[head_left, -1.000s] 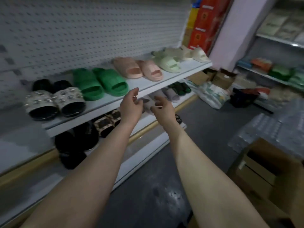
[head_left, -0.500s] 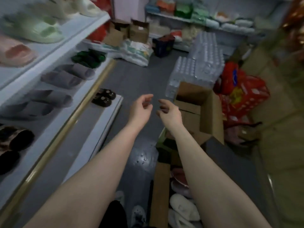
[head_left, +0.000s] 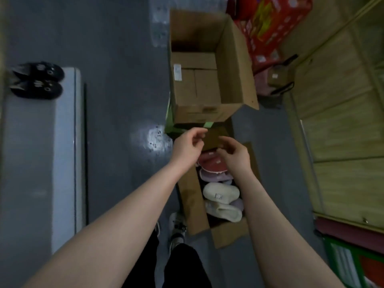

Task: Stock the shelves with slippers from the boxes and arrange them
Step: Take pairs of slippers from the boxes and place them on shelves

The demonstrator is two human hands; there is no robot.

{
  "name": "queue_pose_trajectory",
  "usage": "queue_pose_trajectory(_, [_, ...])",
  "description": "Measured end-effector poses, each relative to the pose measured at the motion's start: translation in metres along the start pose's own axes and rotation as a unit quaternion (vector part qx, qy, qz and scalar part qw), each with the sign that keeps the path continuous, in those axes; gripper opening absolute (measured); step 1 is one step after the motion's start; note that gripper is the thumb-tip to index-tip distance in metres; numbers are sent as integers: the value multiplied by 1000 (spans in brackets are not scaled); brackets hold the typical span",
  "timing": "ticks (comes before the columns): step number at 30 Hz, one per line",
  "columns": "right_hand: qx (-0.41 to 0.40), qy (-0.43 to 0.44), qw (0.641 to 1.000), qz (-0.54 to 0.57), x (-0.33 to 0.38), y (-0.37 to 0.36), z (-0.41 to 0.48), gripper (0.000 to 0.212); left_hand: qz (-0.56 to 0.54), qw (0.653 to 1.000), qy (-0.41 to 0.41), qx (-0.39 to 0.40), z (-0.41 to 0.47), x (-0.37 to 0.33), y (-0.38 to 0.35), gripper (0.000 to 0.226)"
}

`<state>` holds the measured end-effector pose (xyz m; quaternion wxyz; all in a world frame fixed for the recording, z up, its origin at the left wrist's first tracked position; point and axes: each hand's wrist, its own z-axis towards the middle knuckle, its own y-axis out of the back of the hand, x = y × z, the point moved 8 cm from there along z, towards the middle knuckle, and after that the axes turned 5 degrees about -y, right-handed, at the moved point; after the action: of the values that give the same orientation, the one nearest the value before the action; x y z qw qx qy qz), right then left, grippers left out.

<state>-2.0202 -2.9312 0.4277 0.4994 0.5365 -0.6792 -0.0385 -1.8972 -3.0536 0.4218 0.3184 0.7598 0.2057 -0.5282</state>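
An open cardboard box point(head_left: 192, 201) lies on the floor below me, filled with several soft slippers: white ones point(head_left: 220, 192), a lilac one point(head_left: 214, 176) and a red one point(head_left: 209, 164). My left hand point(head_left: 187, 148) and my right hand point(head_left: 235, 155) hover over the far end of this box, fingers loosely curled, holding nothing. The hands sit close together, just above the red slipper. A pair of black slippers point(head_left: 37, 80) stands on the low grey shelf base point(head_left: 41, 152) at the left.
A bigger empty carton point(head_left: 234, 65) stands open just beyond the slipper box. Red packaged goods point(head_left: 270, 28) lie at the back right, wooden panelling point(head_left: 342, 121) runs along the right. Dark grey floor point(head_left: 124, 80) separates the shelf base from the boxes. My feet point(head_left: 176, 227) stand beside the box.
My view has swung away from the shelves and down to the floor boxes. Both hands moved from the shelf edge to above the slipper box, still holding nothing.
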Motion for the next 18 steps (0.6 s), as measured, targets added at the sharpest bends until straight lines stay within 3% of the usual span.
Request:
queue_pose_trajectory(9, [-6,-176,982,72,-167,-33,38,36,29,995,69,72,2,101,-74,37])
queue_pose_trajectory(18, [14,-270,953,132,-329,-108,112,49,65,976,175,109,40,249,-156,41])
